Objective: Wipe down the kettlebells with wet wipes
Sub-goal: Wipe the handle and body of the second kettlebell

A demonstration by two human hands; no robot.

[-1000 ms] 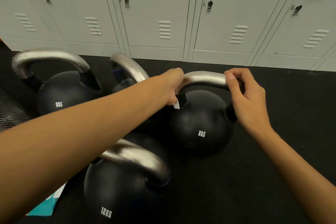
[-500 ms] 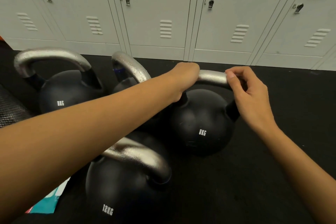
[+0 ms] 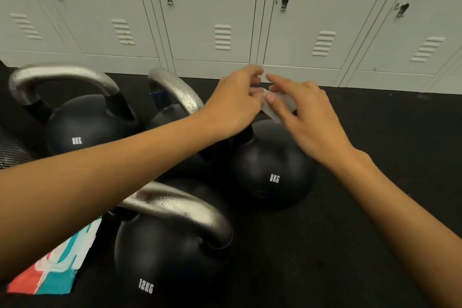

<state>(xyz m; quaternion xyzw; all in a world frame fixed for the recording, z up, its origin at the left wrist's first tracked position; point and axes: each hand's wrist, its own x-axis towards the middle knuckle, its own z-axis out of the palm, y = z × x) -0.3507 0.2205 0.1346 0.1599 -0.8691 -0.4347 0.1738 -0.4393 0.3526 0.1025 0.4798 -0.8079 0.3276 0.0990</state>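
Head view: the left hand (image 3: pixel 233 105) and right hand (image 3: pixel 303 117) both pinch a white wipe (image 3: pixel 280 105) just above the right kettlebell (image 3: pixel 272 170), which stands on the black floor (image 3: pixel 375 207) near grey lockers (image 3: pixel 225 12).

Back wall: we see pale grey lockers (image 3: pixel 225 12), doors closed.
Floor: we see black matting (image 3: pixel 375 157).

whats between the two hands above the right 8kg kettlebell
A white wet wipe, seen in the head view: the left hand and right hand both pinch it just above the right 8kg kettlebell.
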